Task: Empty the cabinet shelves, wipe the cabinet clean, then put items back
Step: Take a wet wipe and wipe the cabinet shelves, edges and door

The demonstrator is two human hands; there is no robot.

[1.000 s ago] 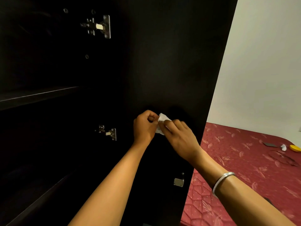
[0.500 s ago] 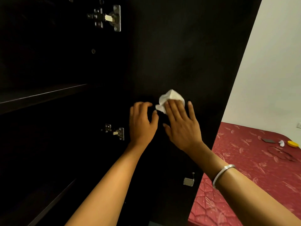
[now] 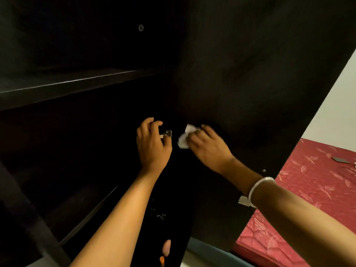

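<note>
Cabinet [image 3: 240, 74]: dark door standing open, shelves [image 3: 77, 83] lying in shadow.
Bed [image 3: 312, 189]: red patterned cover showing at right.
Right hand [image 3: 210, 149]: fingers curling around a crumpled white cloth [image 3: 184, 138], pressing it against the door's inner face.
Left hand [image 3: 152, 145]: fingers loosely bent, holding nothing, hovering at a metal hinge [image 3: 167, 134].

The cabinet door [image 3: 250, 74] is very dark brown, close to black, with a faint wood grain where light falls on it. The shelf [image 3: 77, 87] inside is the same dark tone, its front edge catching a thin pale line. A crumpled cloth [image 3: 184, 137] is white. The hinge [image 3: 167, 134] is silvery metal, as is the small bracket [image 3: 243, 201] lower on the door. A bangle [image 3: 259, 186] on the wrist is white-silver. The bed cover [image 3: 312, 189] is deep red with a paler pink leaf and feather pattern. The wall [image 3: 339, 105] is off-white.
</note>
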